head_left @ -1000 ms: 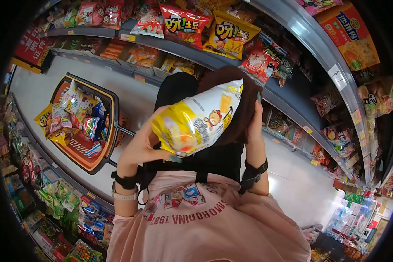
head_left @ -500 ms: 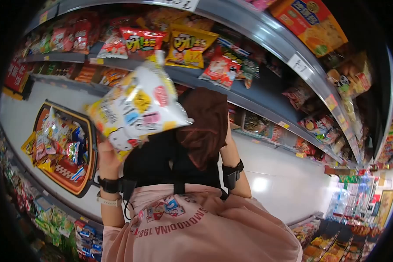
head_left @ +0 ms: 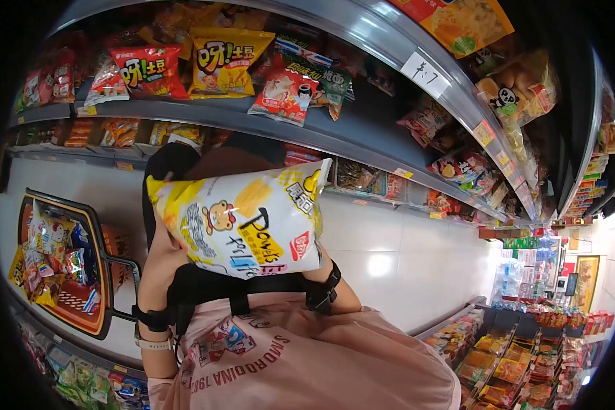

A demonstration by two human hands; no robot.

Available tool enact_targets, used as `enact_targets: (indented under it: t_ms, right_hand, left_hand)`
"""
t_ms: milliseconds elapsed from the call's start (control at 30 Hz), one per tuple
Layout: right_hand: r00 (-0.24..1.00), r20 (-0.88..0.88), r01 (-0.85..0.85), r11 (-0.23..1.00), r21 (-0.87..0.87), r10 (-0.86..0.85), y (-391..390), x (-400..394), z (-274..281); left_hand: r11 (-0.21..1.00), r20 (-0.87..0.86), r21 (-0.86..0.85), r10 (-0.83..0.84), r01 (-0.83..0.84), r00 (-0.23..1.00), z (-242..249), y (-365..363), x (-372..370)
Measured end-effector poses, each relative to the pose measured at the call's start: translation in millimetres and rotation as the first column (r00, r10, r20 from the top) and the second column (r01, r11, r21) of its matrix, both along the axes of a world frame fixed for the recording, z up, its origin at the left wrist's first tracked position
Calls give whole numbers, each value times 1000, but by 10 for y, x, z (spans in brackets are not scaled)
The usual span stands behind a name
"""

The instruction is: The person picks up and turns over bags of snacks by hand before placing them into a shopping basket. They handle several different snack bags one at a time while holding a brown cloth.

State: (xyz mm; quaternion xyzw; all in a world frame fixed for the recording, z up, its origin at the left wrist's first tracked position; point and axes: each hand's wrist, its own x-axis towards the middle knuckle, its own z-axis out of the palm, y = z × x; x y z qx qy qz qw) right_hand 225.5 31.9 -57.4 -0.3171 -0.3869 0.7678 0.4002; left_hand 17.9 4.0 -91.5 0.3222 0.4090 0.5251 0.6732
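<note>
A puffy white-and-yellow plastic snack bag [head_left: 253,222], printed with a cartoon bear and coloured lettering, is held up in front of the person's body, its printed face toward the camera. The left hand [head_left: 164,254] is closed on its lower left side, the fingers mostly hidden by the bag. The right hand [head_left: 321,266] is mostly hidden behind the bag's lower right corner; whether it is open or gripping, I cannot tell.

Behind the bag's upper edge is dark brown fabric [head_left: 234,160]. Below the bag is a pink shirt [head_left: 314,355] with red lettering. The left wrist wears a black strap [head_left: 150,318] and a whitish band [head_left: 154,343]; the right has a black strap too.

Left of the person, an orange-brown plastic basket [head_left: 82,305] with a black rim sits on the pale, glossy floor [head_left: 365,236], holding a heap of colourful snack packs [head_left: 48,249]. Beyond the held bag, a grey metal shelf [head_left: 369,140] carries a red chip bag [head_left: 152,74], a yellow chip bag [head_left: 228,63] just beside it, and a red-and-white packet [head_left: 280,91]. A white handwritten price card [head_left: 426,74] is on the rail of the level above.
</note>
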Motion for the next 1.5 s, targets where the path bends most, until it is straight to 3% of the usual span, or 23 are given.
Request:
enact_targets:
  t_ms: [67,133,233,267,367,400,467,500,533,600,667,733,767,867,900,933,1133,1167,1300,1400,1500]
  right_hand:
    - [998,67,-25,998,56,21,-24,-11,19]
    - [990,142,-43,993,113,27,-45,-17,39]
    - [953,300,-37,973,227,-34,-15,-4,74]
    - [926,369,-32,958,283,-78,29,6,95]
    - [750,586,-44,860,508,-308,244,89,109]
    - [672,622,-101,782,615,-403,316,216,96]
    - [741,488,96,791,604,-462,594,521,133]
    - [759,408,223,792,568,-507,791,707,117]
    - [707,384,249,718,650,-593,1001,865,172]
    - [440,449,325,605,727,-777,1584,1352,25]
    - [238,360,-81,351,933,-902,2377,2215,-324]
    - [-15,276,-562,236,793,-961,2760,2566,-251]
    - [-54,290,-609,262,749,-956,2851,2640,-249]
    - [-69,400,-585,362,726,-914,3071,2690,-286]
    - [-75,413,-584,376,720,-908,3131,2686,-298]
    - [-80,423,-580,388,717,-902,3169,2689,-324]
    - [-102,425,-528,411,743,-899,3139,2627,-376]
    - [-89,424,-516,406,754,-901,3144,2563,-354]
    - [-23,417,-452,382,806,-908,3222,2290,-245]
    - [56,440,-357,394,847,-896,3266,1969,-116]
    - [236,448,-95,439,894,-862,2945,1521,124]
  left_hand:
    - [999,120,8,-43,42,992,-57,-48,44]
    - [992,-213,10,-123,128,969,-142,-203,30]
    - [967,-661,-45,-217,251,718,-289,-462,-95]
    - [966,-657,-53,-224,252,720,-401,-513,-141]
    - [949,-956,192,125,249,264,-868,-616,-169]
    - [976,-886,152,64,157,459,-729,-594,-154]
    - [995,-718,-40,-93,92,690,-453,-496,-156]
    - [995,-692,-53,-95,80,716,-446,-476,-185]
    - [996,-680,-55,-92,74,727,-444,-471,-200]
    - [997,-659,-58,-83,59,747,-458,-450,-227]
    - [997,-629,-67,-76,43,773,-479,-439,-233]
    - [997,-600,-75,-74,37,797,-500,-432,-228]
    - [997,-593,-71,-76,41,802,-508,-432,-227]
    - [996,-571,-69,-85,56,816,-471,-305,-137]
    - [994,65,-110,19,-12,998,-373,-162,-18]
    - [984,667,-176,149,-40,730,-318,-58,49]
    - [972,658,-229,200,-60,726,-304,41,9]
    - [920,576,-391,226,22,786,-371,22,-70]
    - [927,613,-369,190,66,767,-448,40,-45]
    - [947,608,-320,177,35,774,-438,38,-23]
    - [967,610,-255,162,-1,776,-362,68,9]
